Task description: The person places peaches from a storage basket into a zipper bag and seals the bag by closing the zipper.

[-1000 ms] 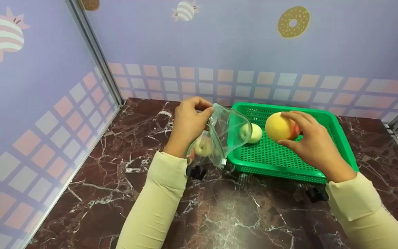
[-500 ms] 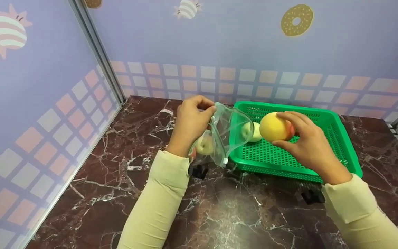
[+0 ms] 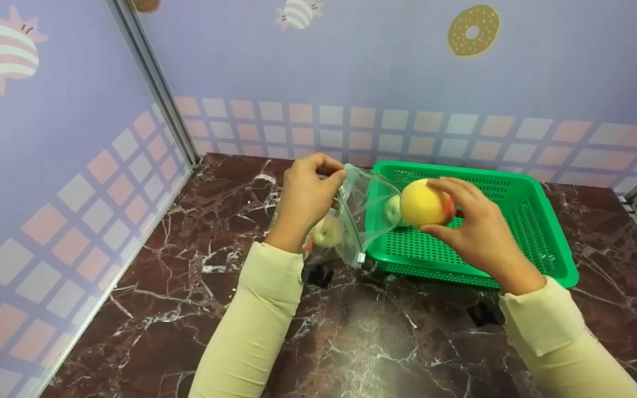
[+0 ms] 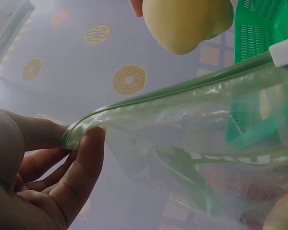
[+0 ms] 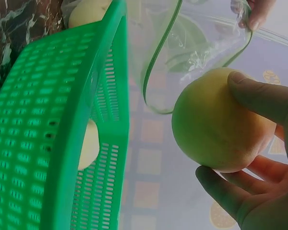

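Left of the green rectangular plastic basket (image 3: 418,246) on the dark-red marbled desk (image 3: 385,342), a clear plastic zip bag (image 3: 358,207) holds round pale fruit (image 3: 327,232). 1 round pale-green fruit (image 3: 392,210) lies in the basket's left end, 1 round yellow-red fruit (image 3: 423,203) above the basket.

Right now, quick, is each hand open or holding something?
Left hand: holding, pinching the edge of a clear plastic zip bag.
Right hand: holding a round, yellow-and-red fruit between thumb and fingers.
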The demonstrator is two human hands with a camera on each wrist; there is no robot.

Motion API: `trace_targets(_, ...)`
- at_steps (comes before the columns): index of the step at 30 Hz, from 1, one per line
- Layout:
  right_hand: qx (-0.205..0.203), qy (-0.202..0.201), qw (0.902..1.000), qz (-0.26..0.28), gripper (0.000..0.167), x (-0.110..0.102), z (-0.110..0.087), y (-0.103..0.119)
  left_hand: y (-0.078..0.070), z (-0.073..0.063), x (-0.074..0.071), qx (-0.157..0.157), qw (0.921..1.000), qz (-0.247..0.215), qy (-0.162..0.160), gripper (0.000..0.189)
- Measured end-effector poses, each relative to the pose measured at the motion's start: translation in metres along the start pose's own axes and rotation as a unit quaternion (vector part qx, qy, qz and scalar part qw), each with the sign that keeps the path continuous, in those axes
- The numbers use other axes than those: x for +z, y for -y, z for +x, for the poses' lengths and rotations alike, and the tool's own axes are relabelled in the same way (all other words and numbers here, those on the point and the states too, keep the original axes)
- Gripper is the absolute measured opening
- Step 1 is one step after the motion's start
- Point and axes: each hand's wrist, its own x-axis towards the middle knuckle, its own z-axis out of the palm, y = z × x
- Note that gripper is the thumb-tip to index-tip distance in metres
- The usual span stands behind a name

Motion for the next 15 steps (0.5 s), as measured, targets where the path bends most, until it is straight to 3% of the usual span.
trace_targets(15,0.014,0.019,0.9995,0.023,0.07,0.021,0.002,0.012,0.001,-0.002,0.002,0.002,1.0,0.006,-0.004,0.007)
